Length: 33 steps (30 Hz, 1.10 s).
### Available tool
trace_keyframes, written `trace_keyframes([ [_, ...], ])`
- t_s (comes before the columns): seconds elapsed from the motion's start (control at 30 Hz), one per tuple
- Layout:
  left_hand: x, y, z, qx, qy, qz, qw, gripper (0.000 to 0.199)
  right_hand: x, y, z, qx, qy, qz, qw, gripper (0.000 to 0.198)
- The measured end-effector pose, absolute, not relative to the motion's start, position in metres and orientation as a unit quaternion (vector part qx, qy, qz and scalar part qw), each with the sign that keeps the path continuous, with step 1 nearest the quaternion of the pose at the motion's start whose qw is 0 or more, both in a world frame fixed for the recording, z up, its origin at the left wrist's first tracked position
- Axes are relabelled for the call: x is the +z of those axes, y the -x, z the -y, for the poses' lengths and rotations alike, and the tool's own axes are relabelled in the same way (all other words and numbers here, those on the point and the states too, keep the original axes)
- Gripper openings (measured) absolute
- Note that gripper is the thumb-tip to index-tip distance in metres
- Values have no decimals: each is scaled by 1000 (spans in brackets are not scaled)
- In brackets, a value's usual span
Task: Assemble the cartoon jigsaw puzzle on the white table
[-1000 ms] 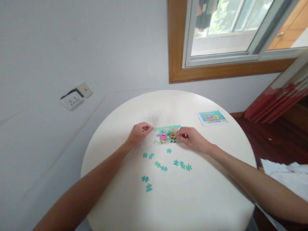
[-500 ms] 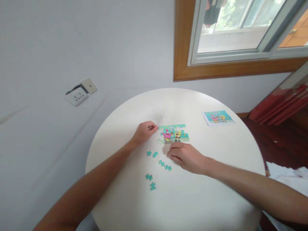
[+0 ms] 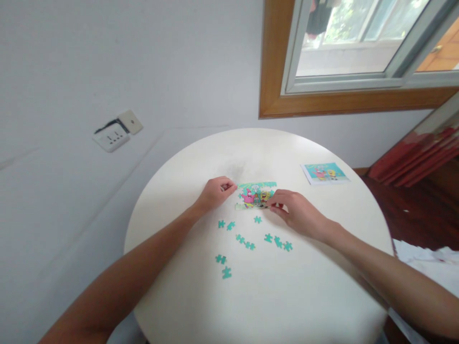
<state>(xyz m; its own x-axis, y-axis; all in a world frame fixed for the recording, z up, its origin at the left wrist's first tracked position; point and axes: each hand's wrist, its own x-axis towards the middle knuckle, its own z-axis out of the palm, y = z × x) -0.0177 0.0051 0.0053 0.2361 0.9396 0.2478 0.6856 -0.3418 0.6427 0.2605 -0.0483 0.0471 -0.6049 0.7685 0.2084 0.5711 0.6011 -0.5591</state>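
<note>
A partly assembled jigsaw puzzle (image 3: 251, 197) with cartoon figures lies on the white round table (image 3: 265, 296), with gaps along its left and right sides. At its upper left corner, the closed fingertips of my left hand (image 3: 217, 192) pinch the edge. My right hand (image 3: 299, 211) covers the lower right part, thumb and fingers drawn together over the picture; whatever they hold is hidden. Loose teal puzzle pieces (image 3: 257, 220) lie below the puzzle: several (image 3: 278, 241) toward the right, others (image 3: 240, 238) in the middle, and more (image 3: 226, 273) nearer me.
A card with the same cartoon picture (image 3: 326, 173) lies at the table's right. Behind the table stand a white wall with a socket (image 3: 112, 137) and a wood-framed window (image 3: 270, 62). A red curtain (image 3: 409, 157) hangs at the right.
My right hand has moved up and right from the loose pieces onto the puzzle's lower right, uncovering several teal pieces. My left hand stays at the puzzle's corner.
</note>
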Motion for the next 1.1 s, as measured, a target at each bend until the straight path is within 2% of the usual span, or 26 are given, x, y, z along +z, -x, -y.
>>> trace_keyframes([
  [0.1, 4, 17, -5, 304, -760, -536, 208, 25, 52, -273, 50, 232, 408, 859, 204, 17],
  [0.3, 1, 16, -4, 298, -764, -533, 208, 26, 42, -292, 82, 264, 413, 870, 53, 11],
  [0.43, -1, 14, -4, 292, -766, -535, 205, 26, 32, -296, 98, 266, 420, 868, 11, 10],
  [0.7, -1, 13, -4, 287, -775, -529, 196, 27, 22, -297, 100, 257, 409, 875, 27, 11],
  [0.83, -1, 12, -3, 289, -778, -524, 192, 25, 22, -298, 105, 294, 412, 861, 50, 11],
  [0.97, -1, 7, -2, 295, -821, -464, 156, 22, 29, -301, 89, 362, 429, 817, 129, 9],
  [1.1, -3, 0, 1, 270, -869, -397, 117, 27, 38, -296, 35, 361, 435, 791, 234, 11],
])
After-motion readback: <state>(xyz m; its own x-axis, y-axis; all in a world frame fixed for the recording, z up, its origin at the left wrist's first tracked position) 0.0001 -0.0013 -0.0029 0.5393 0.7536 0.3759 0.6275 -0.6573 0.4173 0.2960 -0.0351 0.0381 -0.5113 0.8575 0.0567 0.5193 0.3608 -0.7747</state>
